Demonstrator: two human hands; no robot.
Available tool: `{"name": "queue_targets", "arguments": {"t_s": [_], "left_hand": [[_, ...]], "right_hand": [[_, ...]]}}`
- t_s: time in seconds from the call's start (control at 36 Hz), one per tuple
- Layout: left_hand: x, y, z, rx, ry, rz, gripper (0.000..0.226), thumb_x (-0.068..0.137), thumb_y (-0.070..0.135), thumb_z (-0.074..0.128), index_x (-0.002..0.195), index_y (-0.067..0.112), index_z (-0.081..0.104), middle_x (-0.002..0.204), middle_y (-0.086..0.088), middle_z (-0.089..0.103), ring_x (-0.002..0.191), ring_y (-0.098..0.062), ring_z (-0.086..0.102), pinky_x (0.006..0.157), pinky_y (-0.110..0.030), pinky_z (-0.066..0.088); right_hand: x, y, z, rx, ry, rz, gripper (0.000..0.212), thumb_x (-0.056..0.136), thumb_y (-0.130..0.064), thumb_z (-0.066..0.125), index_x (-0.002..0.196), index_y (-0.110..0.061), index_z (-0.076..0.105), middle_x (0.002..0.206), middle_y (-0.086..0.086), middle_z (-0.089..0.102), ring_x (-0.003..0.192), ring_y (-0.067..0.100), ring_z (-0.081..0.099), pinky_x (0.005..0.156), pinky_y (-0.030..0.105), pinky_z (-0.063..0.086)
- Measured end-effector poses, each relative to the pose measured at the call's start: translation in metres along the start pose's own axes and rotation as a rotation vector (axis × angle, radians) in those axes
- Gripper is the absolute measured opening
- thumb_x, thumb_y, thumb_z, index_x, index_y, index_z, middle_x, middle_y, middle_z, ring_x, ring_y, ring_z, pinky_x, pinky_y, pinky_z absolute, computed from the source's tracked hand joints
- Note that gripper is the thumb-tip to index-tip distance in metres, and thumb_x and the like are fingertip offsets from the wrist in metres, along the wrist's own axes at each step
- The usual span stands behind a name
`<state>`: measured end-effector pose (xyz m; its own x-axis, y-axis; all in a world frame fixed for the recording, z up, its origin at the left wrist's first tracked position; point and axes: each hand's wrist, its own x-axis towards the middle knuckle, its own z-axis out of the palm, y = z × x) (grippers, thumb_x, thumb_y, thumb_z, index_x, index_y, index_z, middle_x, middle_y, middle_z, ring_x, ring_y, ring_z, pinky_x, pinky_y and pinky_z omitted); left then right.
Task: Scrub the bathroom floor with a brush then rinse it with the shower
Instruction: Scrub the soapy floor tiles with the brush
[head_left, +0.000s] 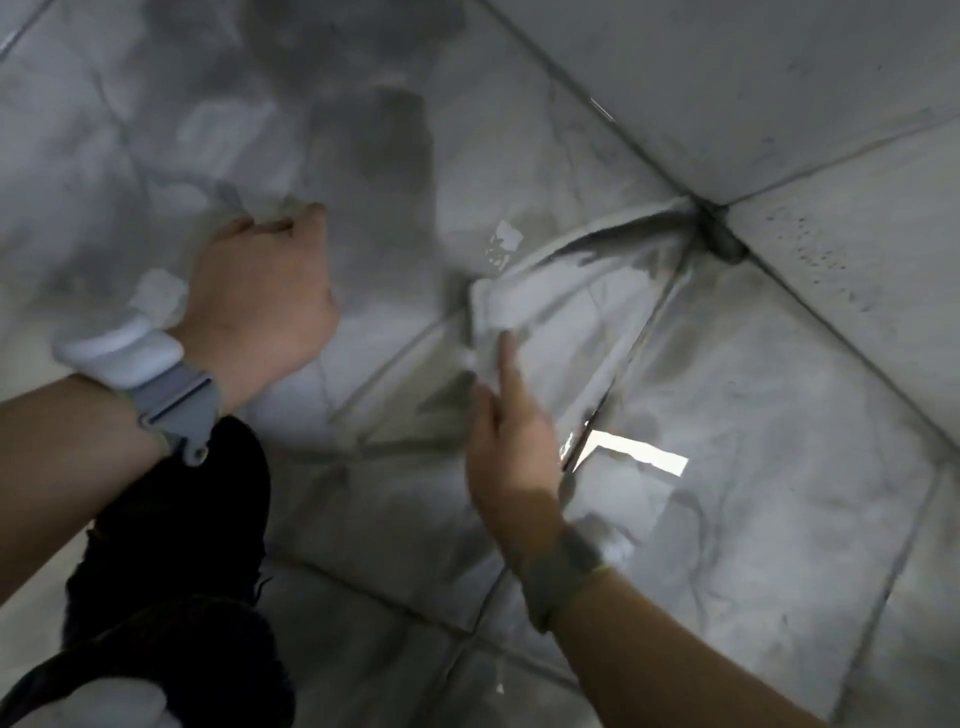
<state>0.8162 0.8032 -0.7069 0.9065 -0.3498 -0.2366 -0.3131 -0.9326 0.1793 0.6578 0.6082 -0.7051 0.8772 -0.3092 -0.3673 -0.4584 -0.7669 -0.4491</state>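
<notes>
- Your left hand (260, 291) is out over the wet floor (727, 415), fingers curled round something thin and pale. It's too blurred to say what it is; only a greyish sliver pokes out past your knuckles.
- Your right hand (511, 457) is lower and nearer the middle, fingers mostly straight and relaxed, index pointing up toward the corner. It's holding nothing that I can see.
- Just past your right fingertips there's a smeared pale patch (498, 306) on the tiles. Could be foam, could be motion blur, can't tell.
- No clear brush anywhere in view, so if it's in your left hand, it's hidden by the blur.
- The floor is grey marbled tile, glossy with water; a bright reflection (639, 457) sits just right of your right hand.
- The drain (722, 239) is a dark spot in the corner where the floor meets the walls (779, 78), with a dark streak running from it toward the middle.
- You've got a white band (119, 353) on your left wrist and a grey strap (566, 566) on the right.
- A dark trouser leg (171, 571) shows under your left forearm.
</notes>
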Motion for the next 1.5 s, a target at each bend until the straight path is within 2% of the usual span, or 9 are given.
{"name": "queue_targets", "arguments": {"t_s": [0.19, 0.36, 0.47, 0.81, 0.89, 1.06, 1.17, 1.33, 1.5], "left_hand": [[-0.008, -0.015, 0.003, -0.181, 0.045, -0.013, 0.057, 0.085, 0.004, 0.052, 0.141, 0.006, 0.047, 0.109, -0.032, 0.065, 0.095, -0.052, 0.062, 0.080, -0.052, 0.052], [-0.027, -0.032, -0.003, -0.160, 0.117, -0.071, 0.063, 0.080, 0.030, 0.037, 0.133, 0.004, 0.057, 0.122, -0.027, 0.064, 0.106, -0.049, 0.057, 0.095, -0.052, 0.042], [-0.029, -0.029, -0.013, -0.102, 0.007, -0.211, 0.080, 0.075, 0.047, 0.031, 0.142, 0.006, 0.048, 0.127, -0.032, 0.059, 0.119, -0.051, 0.051, 0.106, -0.057, 0.037], [-0.023, -0.044, -0.004, -0.080, 0.010, -0.238, 0.073, 0.070, 0.025, 0.037, 0.140, 0.008, 0.045, 0.105, -0.028, 0.070, 0.100, -0.052, 0.062, 0.104, -0.055, 0.038], [-0.022, -0.045, 0.000, -0.079, 0.028, -0.286, 0.062, 0.075, 0.022, 0.041, 0.136, 0.015, 0.046, 0.108, -0.025, 0.070, 0.104, -0.050, 0.062, 0.102, -0.054, 0.042], [-0.021, -0.047, -0.001, -0.143, 0.008, -0.277, 0.066, 0.076, 0.035, 0.037, 0.137, 0.014, 0.045, 0.112, -0.024, 0.070, 0.106, -0.049, 0.062, 0.101, -0.055, 0.045], [-0.020, -0.044, -0.006, -0.205, -0.015, -0.291, 0.092, 0.061, 0.058, 0.013, 0.138, 0.018, 0.044, 0.117, -0.021, 0.070, 0.113, -0.049, 0.059, 0.101, -0.055, 0.045], [-0.023, -0.047, 0.000, -0.108, 0.022, -0.226, 0.075, 0.069, 0.040, 0.025, 0.135, 0.011, 0.047, 0.110, -0.022, 0.072, 0.102, -0.047, 0.065, 0.102, -0.052, 0.042], [-0.021, -0.053, 0.001, -0.126, 0.039, -0.216, 0.069, 0.069, 0.027, 0.035, 0.135, 0.012, 0.046, 0.107, -0.020, 0.074, 0.099, -0.047, 0.066, 0.098, -0.049, 0.043]], "right_hand": [[-0.008, 0.010, 0.014, -0.318, -0.182, -0.570, 0.057, 0.105, -0.044, 0.041, 0.158, -0.045, 0.021, 0.110, -0.003, 0.066, 0.068, 0.031, 0.065, 0.055, 0.042, 0.054], [0.141, 0.071, -0.088, -0.143, 0.141, 0.225, 0.055, 0.106, -0.035, 0.039, 0.159, -0.035, 0.026, 0.138, 0.018, 0.060, 0.123, 0.041, 0.056, 0.097, 0.040, 0.045], [0.166, 0.070, -0.111, -0.009, 0.221, 0.343, 0.053, 0.106, -0.031, 0.039, 0.157, -0.019, 0.034, 0.153, 0.008, 0.049, 0.138, 0.033, 0.045, 0.109, 0.034, 0.037], [-0.011, -0.040, 0.026, -0.267, -0.165, -0.484, 0.049, 0.104, -0.047, 0.039, 0.153, -0.043, 0.038, 0.091, -0.002, 0.065, 0.064, 0.031, 0.063, 0.054, 0.041, 0.053], [0.020, -0.012, 0.008, -0.313, -0.199, -0.592, 0.051, 0.104, -0.045, 0.043, 0.155, -0.042, 0.034, 0.105, 0.003, 0.069, 0.081, 0.033, 0.069, 0.065, 0.041, 0.055], [0.151, 0.069, -0.101, -0.072, 0.136, 0.248, 0.056, 0.097, -0.048, 0.042, 0.150, -0.028, 0.047, 0.128, 0.016, 0.066, 0.116, 0.038, 0.061, 0.092, 0.040, 0.047], [0.162, 0.069, -0.117, 0.076, 0.250, 0.363, 0.054, 0.098, -0.039, 0.042, 0.149, -0.024, 0.049, 0.141, 0.001, 0.061, 0.126, 0.026, 0.058, 0.105, 0.033, 0.045], [0.062, -0.022, -0.028, 0.035, 0.059, -0.011, 0.056, 0.097, -0.042, 0.045, 0.152, -0.039, 0.040, 0.089, 0.004, 0.071, 0.083, 0.025, 0.066, 0.077, 0.036, 0.051], [-0.017, -0.034, 0.020, -0.293, -0.215, -0.687, 0.057, 0.097, -0.043, 0.040, 0.154, -0.039, 0.037, 0.095, -0.003, 0.064, 0.070, 0.028, 0.064, 0.056, 0.039, 0.051]]}}
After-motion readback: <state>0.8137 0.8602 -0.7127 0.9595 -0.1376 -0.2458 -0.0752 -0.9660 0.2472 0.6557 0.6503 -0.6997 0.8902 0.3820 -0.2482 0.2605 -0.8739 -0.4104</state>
